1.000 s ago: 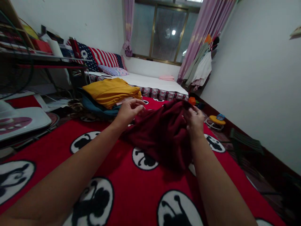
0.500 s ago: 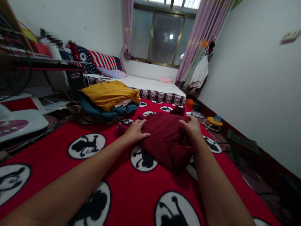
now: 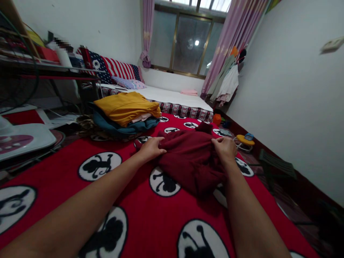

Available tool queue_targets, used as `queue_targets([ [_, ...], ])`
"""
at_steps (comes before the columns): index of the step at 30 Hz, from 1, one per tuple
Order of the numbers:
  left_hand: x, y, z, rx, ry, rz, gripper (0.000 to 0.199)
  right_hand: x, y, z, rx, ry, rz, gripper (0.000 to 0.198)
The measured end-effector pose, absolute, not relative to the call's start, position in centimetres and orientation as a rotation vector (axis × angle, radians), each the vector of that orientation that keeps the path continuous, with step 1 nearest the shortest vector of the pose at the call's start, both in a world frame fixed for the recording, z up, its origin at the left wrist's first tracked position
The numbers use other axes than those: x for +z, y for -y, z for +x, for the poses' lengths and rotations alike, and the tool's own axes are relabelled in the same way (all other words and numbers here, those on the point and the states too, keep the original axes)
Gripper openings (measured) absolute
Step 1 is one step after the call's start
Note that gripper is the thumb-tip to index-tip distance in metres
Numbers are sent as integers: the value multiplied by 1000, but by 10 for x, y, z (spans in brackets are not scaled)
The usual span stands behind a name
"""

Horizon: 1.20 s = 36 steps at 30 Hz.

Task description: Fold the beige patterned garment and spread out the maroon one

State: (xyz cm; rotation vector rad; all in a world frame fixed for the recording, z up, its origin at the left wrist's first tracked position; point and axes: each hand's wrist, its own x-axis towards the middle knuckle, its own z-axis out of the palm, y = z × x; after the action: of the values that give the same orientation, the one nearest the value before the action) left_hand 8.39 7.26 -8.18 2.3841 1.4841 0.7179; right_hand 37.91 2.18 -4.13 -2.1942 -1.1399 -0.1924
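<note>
A dark red garment (image 3: 188, 156) lies crumpled on a red blanket (image 3: 150, 222) printed with black figures in white ovals. At its left side, my left hand (image 3: 151, 147) grips the cloth between thumb and fingers. The upper right edge is pinched by my right hand (image 3: 225, 148), fingertips pressed together. Between the two hands the fabric is drawn into soft folds, and its lower part droops toward me. What kind of garment it is cannot be made out.
Left of the garment sits a pile of clothes, a yellow garment (image 3: 126, 107) over a teal one (image 3: 115, 127). Beyond it stands a white-topped bed (image 3: 169, 96). A cluttered desk (image 3: 61, 71) is at left; a yellow stool (image 3: 245, 139) stands by the right wall.
My right hand has shifted slightly right and closed into a pinch on the garment's edge. My left hand has moved slightly left, and the fabric between them is stretched a little more.
</note>
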Motion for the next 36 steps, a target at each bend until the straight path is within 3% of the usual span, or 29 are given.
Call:
queue_targets([
  [4,-59,-71,79,849,-1211,2158,40,-34,-33,384,8,932,-1736,23],
  [9,3,-45,72,1487,-1051,1854,43,-13,-33,336,376,644,-1007,21],
  [13,56,7,56,1819,-822,1788,40,-2,16,248,651,1149,-862,33],
  [16,77,38,44,1753,-753,1933,33,2,51,200,1125,1779,-761,33],
  [18,78,42,43,1650,-784,1993,32,1,55,193,1255,1998,-722,29],
  [20,69,31,47,1525,-870,2053,34,-6,43,207,1049,2008,-867,22],
  [24,20,-18,62,1019,-1234,2427,43,-32,-6,267,241,1817,-1492,9],
  [27,-24,-50,65,455,-1656,2496,74,-58,-30,307,-121,1738,-1847,51],
  [30,-53,-63,63,191,-1741,2455,96,-79,-37,332,-230,1653,-2078,96],
  [33,-59,-62,64,147,-1750,2455,107,-91,-37,347,-168,1586,-2214,112],
  [36,-56,-51,71,103,-1666,2513,111,-92,-35,358,-154,1562,-2275,112],
])
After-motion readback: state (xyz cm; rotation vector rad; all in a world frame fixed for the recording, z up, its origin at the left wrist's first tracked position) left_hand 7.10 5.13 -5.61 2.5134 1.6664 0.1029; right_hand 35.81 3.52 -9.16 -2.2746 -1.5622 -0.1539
